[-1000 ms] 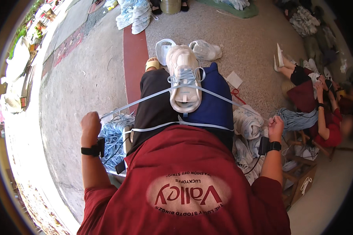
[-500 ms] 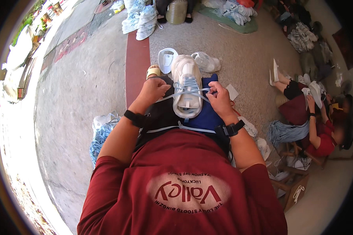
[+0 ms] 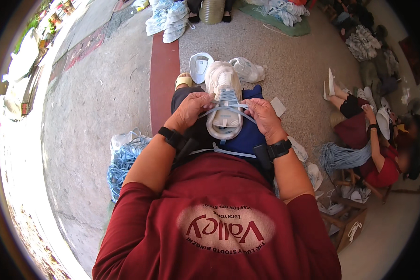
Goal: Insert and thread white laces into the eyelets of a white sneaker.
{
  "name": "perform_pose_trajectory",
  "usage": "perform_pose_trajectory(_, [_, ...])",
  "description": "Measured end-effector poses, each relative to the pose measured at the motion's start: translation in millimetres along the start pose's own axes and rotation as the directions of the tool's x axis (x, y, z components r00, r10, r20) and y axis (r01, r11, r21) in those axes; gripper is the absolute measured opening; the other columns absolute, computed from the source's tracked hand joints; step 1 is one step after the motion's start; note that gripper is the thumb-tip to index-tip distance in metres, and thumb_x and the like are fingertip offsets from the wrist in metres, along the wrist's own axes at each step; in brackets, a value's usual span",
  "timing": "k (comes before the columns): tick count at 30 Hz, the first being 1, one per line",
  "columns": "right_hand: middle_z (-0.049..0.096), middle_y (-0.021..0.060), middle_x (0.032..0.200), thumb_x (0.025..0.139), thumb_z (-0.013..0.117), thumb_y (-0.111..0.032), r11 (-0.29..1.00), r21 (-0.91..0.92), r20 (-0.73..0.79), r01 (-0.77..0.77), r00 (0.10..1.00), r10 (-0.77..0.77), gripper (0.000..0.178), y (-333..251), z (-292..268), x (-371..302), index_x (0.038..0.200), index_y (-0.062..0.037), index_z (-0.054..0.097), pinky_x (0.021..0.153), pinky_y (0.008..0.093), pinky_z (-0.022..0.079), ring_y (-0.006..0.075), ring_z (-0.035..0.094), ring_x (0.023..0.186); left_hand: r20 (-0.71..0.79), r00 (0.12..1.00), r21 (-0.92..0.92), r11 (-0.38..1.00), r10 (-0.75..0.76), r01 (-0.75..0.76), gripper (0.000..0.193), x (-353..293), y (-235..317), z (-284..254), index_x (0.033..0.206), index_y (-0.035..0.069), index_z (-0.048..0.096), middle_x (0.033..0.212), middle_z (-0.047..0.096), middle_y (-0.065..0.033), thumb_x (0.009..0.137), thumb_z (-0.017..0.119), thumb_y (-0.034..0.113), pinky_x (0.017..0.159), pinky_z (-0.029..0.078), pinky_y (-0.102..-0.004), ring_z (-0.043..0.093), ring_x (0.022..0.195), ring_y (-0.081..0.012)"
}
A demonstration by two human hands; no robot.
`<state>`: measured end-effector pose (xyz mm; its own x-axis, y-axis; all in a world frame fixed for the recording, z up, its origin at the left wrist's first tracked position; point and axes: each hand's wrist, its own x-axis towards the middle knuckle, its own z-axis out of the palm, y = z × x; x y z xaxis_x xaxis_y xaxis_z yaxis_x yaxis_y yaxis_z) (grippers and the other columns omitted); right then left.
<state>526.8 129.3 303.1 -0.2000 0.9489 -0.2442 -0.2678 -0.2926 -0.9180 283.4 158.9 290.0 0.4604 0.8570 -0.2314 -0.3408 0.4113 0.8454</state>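
A white sneaker (image 3: 223, 77) rests on my lap, its toe pointing away from me and its heel opening near. Light blue shoelace (image 3: 227, 96) crosses its eyelets in rows, and loose ends spread to both sides over the tongue. On the left side of the shoe, my left hand (image 3: 197, 107) pinches one lace close to the eyelets. Opposite it, my right hand (image 3: 262, 113) pinches lace at the right edge of the shoe. Both hands are closed at the fingertips, and the lace runs between them across the tongue.
Past the toe lie a white shoe (image 3: 248, 70) and a pale shoe-shaped piece (image 3: 200, 66). A bundle of blue laces (image 3: 124, 163) is at my left. On the right a seated co-worker (image 3: 378, 161) handles shoes beside hanging blue laces (image 3: 343, 156). Stacked pale shoe pieces (image 3: 172, 23) stand far off.
My left hand has moved right and inward, from out beside the shoe to its lacing. My right hand stays near the right edge, still pinching. The lace ends have shifted.
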Motion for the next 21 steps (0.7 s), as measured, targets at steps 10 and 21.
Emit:
perform_pose_trajectory(10, [0.051,-0.0004,0.064,0.081,0.059,-0.007,0.933,-0.357,-0.198,-0.042,0.980,-0.032,0.003,-20.4,18.4,-19.6,0.078,-0.0049,0.059,0.045,0.0197,0.038,0.0071,0.049,0.056,-0.229,0.951,0.552,0.833,0.206,-0.048,0.020,-5.2,-4.2,0.4,0.074,0.002,0.055,0.064,0.056,-0.0015,0.083,0.062,0.018,0.045,0.040,-0.0221,0.050,0.051,-0.0085])
perform_pose_trajectory(21, [0.048,-0.0035,0.060,0.076,0.059,0.000,0.980,-0.115,-0.412,0.161,0.890,-0.194,0.007,-31.5,-100.8,-93.0,0.083,-0.0033,0.058,0.041,0.0168,0.025,0.0036,0.037,0.045,-0.259,0.836,0.593,0.763,0.483,-0.258,0.003,-92.9,33.6,-75.1,0.080,0.001,0.063,0.072,0.060,0.0012,0.081,0.064,0.003,0.063,0.042,-0.0207,0.052,0.068,-0.0056])
